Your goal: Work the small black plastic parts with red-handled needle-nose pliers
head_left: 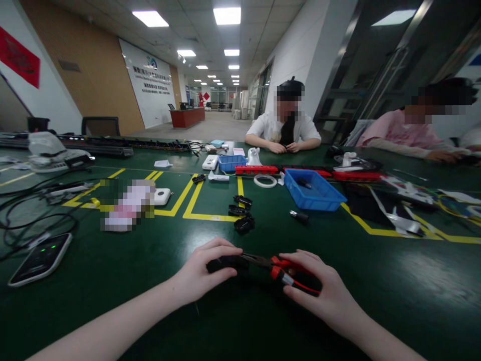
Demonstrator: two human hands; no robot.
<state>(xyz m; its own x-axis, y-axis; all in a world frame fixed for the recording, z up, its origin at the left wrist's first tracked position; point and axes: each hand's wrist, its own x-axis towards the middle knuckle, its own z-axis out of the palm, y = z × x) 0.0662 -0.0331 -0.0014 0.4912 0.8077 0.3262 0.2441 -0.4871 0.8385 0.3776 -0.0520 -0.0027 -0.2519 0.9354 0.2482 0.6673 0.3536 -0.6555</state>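
The left hand (205, 268) is curled, with its thumb and fingers around a dark, long, rounded piece (227, 262). The right hand (323, 283) is partly closed around the metal pliers with red and black handles (277, 264). Both things are up over the near side of the dark green table (376, 286). The pliers' tip is right by the dark piece, but I cannot tell if it bites. If the pliers slip, they could pinch the left fingers, because those are so close. A loose hold could let the piece twist and drop.
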